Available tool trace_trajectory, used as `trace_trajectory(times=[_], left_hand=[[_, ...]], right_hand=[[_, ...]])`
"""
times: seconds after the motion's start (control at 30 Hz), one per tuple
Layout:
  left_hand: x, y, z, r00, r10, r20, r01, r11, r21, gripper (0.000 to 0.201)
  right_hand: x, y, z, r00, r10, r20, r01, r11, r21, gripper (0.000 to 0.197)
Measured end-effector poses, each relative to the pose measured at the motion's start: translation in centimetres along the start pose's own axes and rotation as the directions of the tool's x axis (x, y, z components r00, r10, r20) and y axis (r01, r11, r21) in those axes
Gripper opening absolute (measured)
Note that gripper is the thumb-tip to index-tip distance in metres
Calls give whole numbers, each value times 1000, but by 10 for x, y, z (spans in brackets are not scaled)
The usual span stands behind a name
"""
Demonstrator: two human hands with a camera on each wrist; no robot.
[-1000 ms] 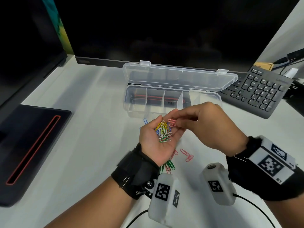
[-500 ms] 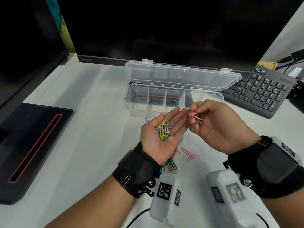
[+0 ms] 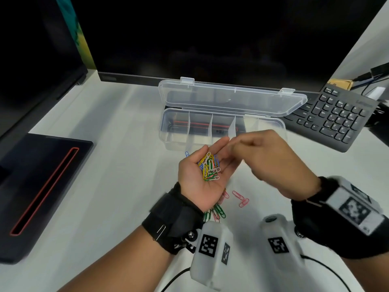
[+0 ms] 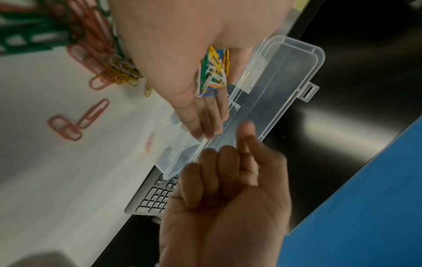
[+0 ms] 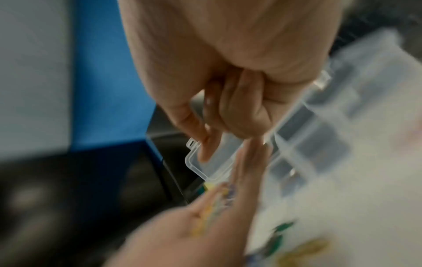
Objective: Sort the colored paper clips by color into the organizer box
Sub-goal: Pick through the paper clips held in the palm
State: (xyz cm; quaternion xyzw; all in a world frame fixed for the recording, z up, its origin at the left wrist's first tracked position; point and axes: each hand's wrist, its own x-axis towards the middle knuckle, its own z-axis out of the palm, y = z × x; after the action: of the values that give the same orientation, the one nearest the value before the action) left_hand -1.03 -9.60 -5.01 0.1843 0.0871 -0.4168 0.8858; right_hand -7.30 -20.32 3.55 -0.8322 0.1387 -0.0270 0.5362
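My left hand (image 3: 197, 182) lies palm up with straight fingers and carries a heap of yellow, green, white and blue paper clips (image 3: 209, 167) (image 4: 212, 72). My right hand (image 3: 271, 161) hovers at the left fingertips, blurred. Its outer fingers (image 4: 212, 178) are curled, its index finger sticks out, and I see no clip in it. Just behind both hands stands the clear organizer box (image 3: 174, 142) with its lid (image 3: 231, 100) open. One pink clip (image 4: 149, 142) shows at the box's right end; whether it lies inside I cannot tell.
Loose pink clips (image 3: 240, 198) and green ones (image 3: 216, 213) lie on the white desk under my left wrist. A dark keyboard (image 3: 336, 116) sits right of the box, a monitor (image 3: 210, 39) stands behind it, and a black slab with a red slot (image 3: 42, 186) lies at the left.
My right hand lifted a pink clip out of the left palm, carried it right toward the box, and has come back to the left fingertips without it in sight.
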Motion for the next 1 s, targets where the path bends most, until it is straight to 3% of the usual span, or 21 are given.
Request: trace_trajectory(times=[0.03,0.1,0.27,0.47,0.63,0.7,0.87,1.0], left_hand=[[-1,1,0,1000,-6,10,6,1000,0,46],[-3,1,1,999,-21,30,20,999,30,47],[-6,1,4,997,-62,44,61,998,32,50],[-5,0,3,998,-56,-23,57,998,32,46],[-5,0,3,998,-48,-31,48,999,17,50],[-5,1,4,998,-48,-36,49,999,23,50],[-5,-3,5,995,-68,-68,72,996,48,44],[-4,-2,4,998,-44,-45,46,998,50,45]], right_hand=[[-1,2,2,995,-98,12,98,971,-217,19],[-1,7,6,984,-169,56,176,885,-431,15],[2,10,12,983,-168,75,181,812,-554,21],[1,6,16,984,-138,112,178,750,-637,14],[3,10,16,987,-132,87,157,760,-631,6],[3,11,15,988,-125,87,151,759,-634,12],[3,10,21,995,-89,45,95,708,-700,8],[7,12,20,998,-67,4,55,780,-624,10]])
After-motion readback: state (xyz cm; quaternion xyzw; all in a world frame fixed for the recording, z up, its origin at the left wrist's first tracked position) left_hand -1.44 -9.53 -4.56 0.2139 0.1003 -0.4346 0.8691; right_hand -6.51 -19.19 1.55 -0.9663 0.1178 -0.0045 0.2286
